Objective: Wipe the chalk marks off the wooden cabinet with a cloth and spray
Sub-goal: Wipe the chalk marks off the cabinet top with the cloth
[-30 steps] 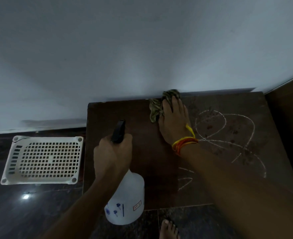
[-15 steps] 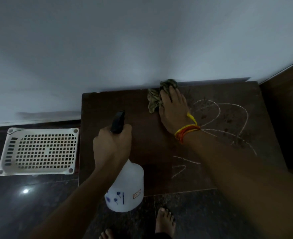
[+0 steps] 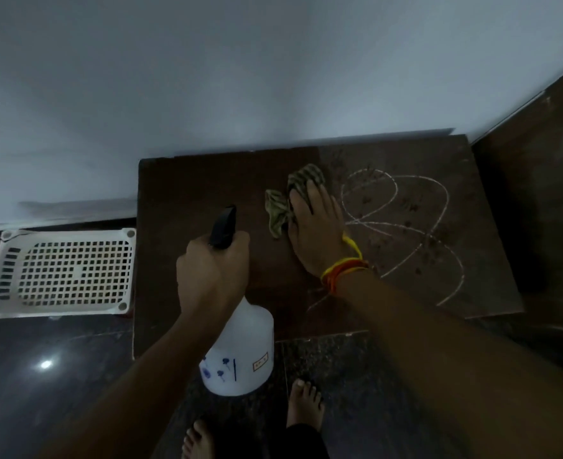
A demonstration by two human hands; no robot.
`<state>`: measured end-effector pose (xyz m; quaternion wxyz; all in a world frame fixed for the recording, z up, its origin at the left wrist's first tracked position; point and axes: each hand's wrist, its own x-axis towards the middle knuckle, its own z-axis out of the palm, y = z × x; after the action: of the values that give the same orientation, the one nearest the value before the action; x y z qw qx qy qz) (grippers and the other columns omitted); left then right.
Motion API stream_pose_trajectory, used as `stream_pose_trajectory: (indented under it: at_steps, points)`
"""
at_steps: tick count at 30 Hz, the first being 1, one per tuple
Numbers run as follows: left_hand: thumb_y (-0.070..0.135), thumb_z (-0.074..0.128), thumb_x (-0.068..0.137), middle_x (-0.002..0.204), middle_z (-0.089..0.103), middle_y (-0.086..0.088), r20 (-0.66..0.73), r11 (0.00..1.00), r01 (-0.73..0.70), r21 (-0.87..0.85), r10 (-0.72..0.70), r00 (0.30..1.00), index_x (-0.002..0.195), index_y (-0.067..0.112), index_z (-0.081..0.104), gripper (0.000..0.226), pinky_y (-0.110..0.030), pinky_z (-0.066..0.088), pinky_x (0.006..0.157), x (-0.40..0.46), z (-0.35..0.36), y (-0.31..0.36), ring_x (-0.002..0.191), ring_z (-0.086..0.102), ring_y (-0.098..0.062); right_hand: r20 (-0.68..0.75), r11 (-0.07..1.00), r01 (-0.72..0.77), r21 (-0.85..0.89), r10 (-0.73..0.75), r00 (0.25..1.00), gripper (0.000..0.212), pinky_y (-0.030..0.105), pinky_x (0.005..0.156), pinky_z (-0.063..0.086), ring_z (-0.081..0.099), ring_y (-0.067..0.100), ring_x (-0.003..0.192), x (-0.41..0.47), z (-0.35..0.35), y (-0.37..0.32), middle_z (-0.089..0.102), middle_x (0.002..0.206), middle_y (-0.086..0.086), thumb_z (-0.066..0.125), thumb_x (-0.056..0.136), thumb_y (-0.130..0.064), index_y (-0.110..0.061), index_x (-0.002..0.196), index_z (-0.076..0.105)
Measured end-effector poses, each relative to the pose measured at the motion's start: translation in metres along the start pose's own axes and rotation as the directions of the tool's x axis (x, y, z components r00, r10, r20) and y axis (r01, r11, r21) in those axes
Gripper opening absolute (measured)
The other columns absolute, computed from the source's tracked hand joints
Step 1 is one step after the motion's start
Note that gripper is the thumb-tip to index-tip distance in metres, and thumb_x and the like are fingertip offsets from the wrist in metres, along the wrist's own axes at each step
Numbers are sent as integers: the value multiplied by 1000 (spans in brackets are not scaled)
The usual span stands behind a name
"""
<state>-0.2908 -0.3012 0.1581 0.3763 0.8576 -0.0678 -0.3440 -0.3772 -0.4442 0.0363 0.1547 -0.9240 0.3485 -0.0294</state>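
Now my right hand [image 3: 316, 233] presses the cloth [image 3: 293, 197] flat-fingered onto the cabinet [image 3: 190, 193], left hand [image 3: 212, 270] gripping the spray bottle [image 3: 243, 356].

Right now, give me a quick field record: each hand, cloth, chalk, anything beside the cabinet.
left hand: grips the spray bottle by its black head
right hand: flat on the cloth, pressing it to the cabinet
chalk: looped lines remain right of the cloth
cabinet's left part: no marks visible
basket: white, on the floor left of the cabinet
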Motion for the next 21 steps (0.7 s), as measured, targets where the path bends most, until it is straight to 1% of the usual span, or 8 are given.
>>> stream_pose_trajectory:
  at_steps: [3, 5, 9, 11, 14, 16, 18, 21]
  points:
    - [25, 55, 93, 66, 58, -4, 5, 1000, -17, 4, 17, 1000, 75, 17, 53, 20, -35, 51, 64, -9, 1, -1, 60, 56, -18, 10, 1000, -17, 7, 17, 1000, 57, 47, 118, 14, 18, 36, 144, -25, 0, -5, 24, 154, 19, 46, 93, -26, -13, 146, 30]
    - [25, 55, 93, 68, 59, -5, 15, 1000, -15, -7, 15, 1000, 75, 17, 53, 20, -38, 52, 68, -15, 1, -2, 63, 59, -21, 25, 1000, -7, 20, 7, 1000, 58, 49, 118, 16, 18, 37, 144, -58, -1, -11, 25, 154, 20, 48, 93, -27, -12, 146, 29]
    - [26, 56, 92, 70, 61, -8, 13, 1000, 19, -16, -19, 1000, 74, 18, 52, 21, -46, 57, 75, -26, 4, 0, 69, 62, -26, 51, 1000, -12, 21, 11, 999, 58, 53, 116, 21, 26, 39, 141, -112, 0, -17, 32, 150, 22, 55, 89, -24, -10, 143, 36]
    - [26, 55, 92, 73, 62, -10, 24, 999, 24, -23, -23, 999, 73, 18, 53, 21, -50, 57, 79, -33, 5, 0, 72, 64, -30, 40, 1000, 6, 1, -6, 999, 58, 52, 114, 20, 29, 40, 139, -114, 1, -13, 35, 148, 22, 57, 88, -24, -10, 142, 39]
    - [27, 56, 91, 79, 65, -16, 23, 1000, 15, -17, -14, 1000, 73, 16, 53, 21, -54, 57, 81, -42, 5, -3, 79, 67, -39, 23, 1000, 21, -16, -21, 1000, 58, 50, 116, 17, 23, 39, 142, -89, 1, -4, 28, 152, 21, 53, 91, -26, -12, 144, 34]
    - [26, 56, 91, 76, 62, -19, 28, 1000, -15, -2, 15, 1000, 73, 12, 55, 23, -55, 56, 79, -48, 4, -4, 72, 63, -38, 33, 1000, -19, -19, 20, 999, 59, 48, 118, 12, 16, 37, 144, -74, 0, -2, 22, 155, 19, 49, 93, -28, -14, 147, 28]
    - [25, 55, 91, 74, 60, -19, 27, 1000, -27, 5, 27, 999, 72, 10, 56, 24, -55, 56, 78, -53, 3, -5, 71, 61, -38, 48, 998, -57, -14, 58, 997, 60, 48, 118, 9, 12, 37, 145, -80, 0, -9, 18, 156, 19, 47, 94, -29, -15, 148, 24]
    - [26, 56, 91, 73, 61, -16, 17, 1000, 5, -6, -5, 1000, 71, 13, 55, 24, -55, 57, 79, -59, 1, -8, 71, 62, -35, 65, 999, -52, -11, 52, 996, 61, 50, 117, 13, 17, 39, 144, -122, 0, -23, 21, 155, 21, 48, 93, -28, -13, 147, 25]
